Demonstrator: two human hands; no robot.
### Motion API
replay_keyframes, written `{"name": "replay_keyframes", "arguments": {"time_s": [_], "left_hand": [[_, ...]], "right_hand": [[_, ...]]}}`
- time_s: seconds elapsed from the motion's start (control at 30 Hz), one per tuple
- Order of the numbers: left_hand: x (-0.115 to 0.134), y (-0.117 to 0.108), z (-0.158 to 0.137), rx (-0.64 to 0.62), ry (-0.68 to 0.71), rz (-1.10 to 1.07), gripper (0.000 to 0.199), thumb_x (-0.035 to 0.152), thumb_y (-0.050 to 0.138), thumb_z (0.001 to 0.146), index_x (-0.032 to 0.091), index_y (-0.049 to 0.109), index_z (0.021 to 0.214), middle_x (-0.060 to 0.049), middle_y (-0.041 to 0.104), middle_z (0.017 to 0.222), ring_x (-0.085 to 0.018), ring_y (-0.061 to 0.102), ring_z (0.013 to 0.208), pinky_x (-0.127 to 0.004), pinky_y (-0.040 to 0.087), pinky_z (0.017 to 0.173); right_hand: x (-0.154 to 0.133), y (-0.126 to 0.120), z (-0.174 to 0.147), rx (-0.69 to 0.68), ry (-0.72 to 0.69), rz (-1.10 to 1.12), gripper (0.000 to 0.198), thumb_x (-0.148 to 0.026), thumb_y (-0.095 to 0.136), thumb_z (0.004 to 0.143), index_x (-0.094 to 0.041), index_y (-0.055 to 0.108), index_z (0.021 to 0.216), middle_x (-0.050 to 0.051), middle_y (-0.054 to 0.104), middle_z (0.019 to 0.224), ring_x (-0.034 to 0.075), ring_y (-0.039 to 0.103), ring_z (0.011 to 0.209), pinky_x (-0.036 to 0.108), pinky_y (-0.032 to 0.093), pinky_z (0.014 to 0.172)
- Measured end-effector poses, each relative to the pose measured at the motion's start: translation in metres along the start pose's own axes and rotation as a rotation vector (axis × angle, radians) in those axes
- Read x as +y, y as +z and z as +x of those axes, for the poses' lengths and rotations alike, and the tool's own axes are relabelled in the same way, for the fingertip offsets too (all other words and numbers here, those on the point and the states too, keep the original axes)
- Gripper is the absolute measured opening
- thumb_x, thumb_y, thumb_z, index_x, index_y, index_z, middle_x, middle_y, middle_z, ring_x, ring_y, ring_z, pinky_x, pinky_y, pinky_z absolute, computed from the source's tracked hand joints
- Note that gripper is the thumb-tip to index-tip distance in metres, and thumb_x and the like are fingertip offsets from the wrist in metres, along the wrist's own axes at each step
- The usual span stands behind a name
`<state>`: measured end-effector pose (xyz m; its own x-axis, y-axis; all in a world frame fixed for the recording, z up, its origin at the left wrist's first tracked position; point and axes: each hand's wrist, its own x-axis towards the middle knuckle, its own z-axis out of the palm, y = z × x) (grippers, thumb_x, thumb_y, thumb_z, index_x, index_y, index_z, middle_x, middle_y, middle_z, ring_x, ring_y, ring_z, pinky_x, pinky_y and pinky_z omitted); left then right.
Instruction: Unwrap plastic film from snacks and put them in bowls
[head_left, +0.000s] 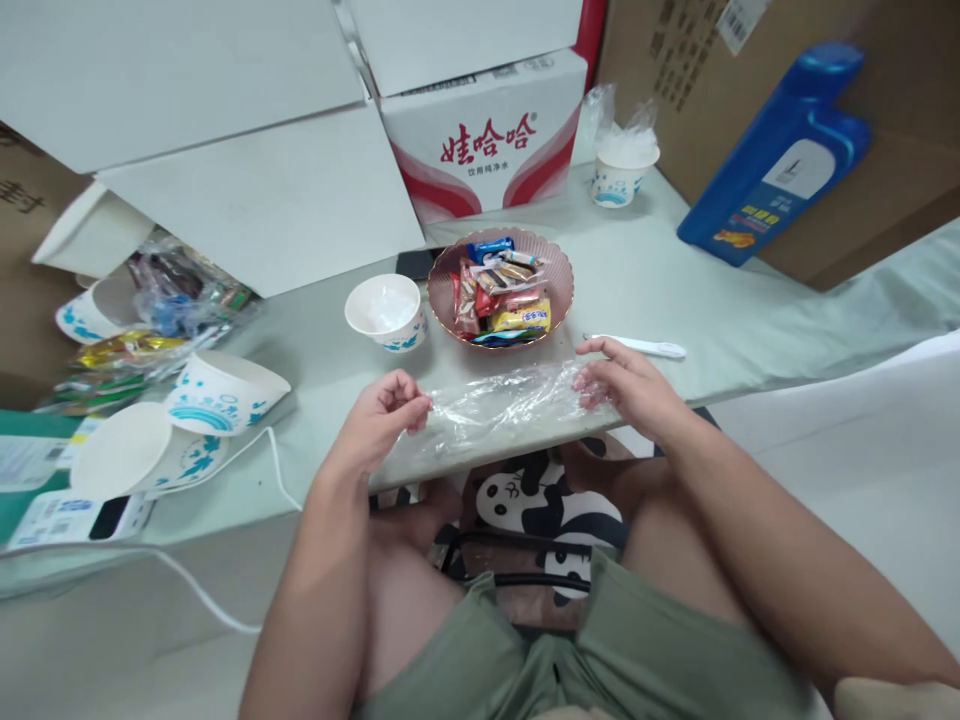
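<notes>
A sheet of clear plastic film is stretched between my two hands at the table's front edge. My left hand pinches its left end between thumb and fingers. The right end is gripped by my right hand, fingers bent around the crinkled film. Just behind the film stands a pinkish scalloped bowl with several wrapped snacks in it. Left of the bowl is a paper cup with white or clear stuff inside. A white slim tool, perhaps a knife, lies beyond my right hand.
Paper cups lie tipped at the left, near wrapped packets and a white cable. Another cup stuffed with plastic is at the back. A blue bottle leans by a cardboard box. White cartons line the rear.
</notes>
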<state>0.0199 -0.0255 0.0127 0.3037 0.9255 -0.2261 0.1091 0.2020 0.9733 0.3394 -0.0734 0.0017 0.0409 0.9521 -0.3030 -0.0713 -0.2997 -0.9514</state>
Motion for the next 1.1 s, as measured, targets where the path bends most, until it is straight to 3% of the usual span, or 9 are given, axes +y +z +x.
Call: {"name": "replay_keyframes", "arguments": {"time_s": [0.13, 0.27, 0.4, 0.47, 0.57, 0.67, 0.87, 1.0, 1.1], "left_hand": [[-0.002, 0.004, 0.008, 0.104, -0.018, -0.03, 0.039, 0.033, 0.08, 0.07, 0.022, 0.045, 0.083, 0.006, 0.06, 0.077, -0.003, 0.04, 0.042, -0.016, 0.022, 0.036], [-0.006, 0.004, 0.012, 0.065, 0.005, 0.018, 0.037, 0.035, 0.078, 0.072, 0.023, 0.046, 0.088, 0.006, 0.058, 0.084, -0.001, 0.033, 0.042, -0.016, 0.024, 0.035], [-0.009, 0.004, 0.011, 0.01, 0.028, 0.12, 0.034, 0.036, 0.077, 0.075, 0.022, 0.049, 0.088, 0.004, 0.058, 0.089, -0.002, 0.035, 0.047, -0.016, 0.03, 0.039], [-0.009, 0.004, 0.011, 0.026, 0.047, 0.171, 0.033, 0.036, 0.076, 0.076, 0.021, 0.049, 0.087, 0.003, 0.058, 0.089, -0.002, 0.037, 0.049, -0.017, 0.032, 0.041], [-0.008, 0.006, 0.011, 0.066, 0.068, 0.232, 0.031, 0.036, 0.075, 0.075, 0.021, 0.049, 0.083, 0.003, 0.058, 0.085, -0.003, 0.038, 0.05, -0.018, 0.031, 0.043], [-0.008, 0.007, 0.012, 0.086, 0.058, 0.277, 0.03, 0.037, 0.075, 0.074, 0.02, 0.051, 0.08, 0.003, 0.055, 0.077, -0.005, 0.036, 0.049, -0.019, 0.027, 0.044], [-0.008, 0.012, 0.012, 0.09, 0.044, 0.38, 0.027, 0.037, 0.071, 0.075, 0.02, 0.052, 0.08, 0.005, 0.051, 0.066, -0.005, 0.034, 0.046, -0.019, 0.023, 0.044], [-0.006, 0.018, 0.015, 0.086, 0.005, 0.482, 0.024, 0.036, 0.069, 0.077, 0.022, 0.051, 0.086, 0.009, 0.038, 0.052, -0.008, 0.033, 0.043, -0.02, 0.021, 0.043], [-0.007, 0.02, 0.021, 0.112, 0.076, 0.529, 0.023, 0.035, 0.068, 0.078, 0.021, 0.055, 0.092, 0.006, 0.049, 0.065, -0.009, 0.04, 0.05, -0.021, 0.029, 0.046]], "right_hand": [[0.0, -0.002, -0.003, 0.004, -0.045, -0.112, 0.052, -0.047, 0.071, 0.076, -0.023, 0.054, 0.119, -0.004, 0.066, 0.067, 0.014, 0.058, 0.054, 0.03, 0.049, 0.058], [0.0, -0.006, -0.013, -0.013, -0.076, -0.169, 0.052, -0.043, 0.074, 0.077, -0.023, 0.055, 0.121, -0.006, 0.063, 0.063, 0.015, 0.062, 0.06, 0.03, 0.051, 0.064], [0.0, -0.005, -0.019, -0.054, 0.038, -0.118, 0.061, -0.046, 0.071, 0.083, -0.028, 0.048, 0.136, 0.003, 0.074, 0.097, 0.012, 0.062, 0.054, 0.028, 0.049, 0.05], [0.001, -0.003, -0.019, -0.095, 0.047, -0.122, 0.062, -0.044, 0.071, 0.083, -0.028, 0.048, 0.139, 0.005, 0.075, 0.099, 0.014, 0.066, 0.06, 0.028, 0.051, 0.051], [0.003, -0.001, -0.018, -0.112, 0.021, -0.157, 0.044, -0.04, 0.068, 0.085, -0.024, 0.062, 0.125, 0.003, 0.074, 0.084, 0.014, 0.066, 0.061, 0.027, 0.051, 0.052], [0.001, -0.002, -0.018, -0.012, 0.008, -0.207, 0.023, -0.036, 0.066, 0.083, -0.021, 0.072, 0.1, 0.003, 0.074, 0.087, 0.01, 0.059, 0.051, 0.025, 0.045, 0.046], [0.001, -0.005, -0.026, 0.246, -0.064, -0.209, 0.022, -0.041, 0.069, 0.077, -0.019, 0.066, 0.079, 0.002, 0.066, 0.07, 0.013, 0.059, 0.057, 0.028, 0.047, 0.053], [0.011, 0.001, -0.029, 0.229, -0.022, -0.267, 0.021, -0.033, 0.07, 0.075, -0.025, 0.052, 0.083, -0.003, 0.062, 0.062, 0.015, 0.059, 0.054, 0.029, 0.045, 0.052], [0.017, 0.0, -0.027, 0.221, -0.071, -0.4, 0.014, -0.027, 0.061, 0.081, -0.026, 0.053, 0.093, -0.006, 0.057, 0.058, 0.015, 0.053, 0.046, 0.031, 0.043, 0.051]]}}
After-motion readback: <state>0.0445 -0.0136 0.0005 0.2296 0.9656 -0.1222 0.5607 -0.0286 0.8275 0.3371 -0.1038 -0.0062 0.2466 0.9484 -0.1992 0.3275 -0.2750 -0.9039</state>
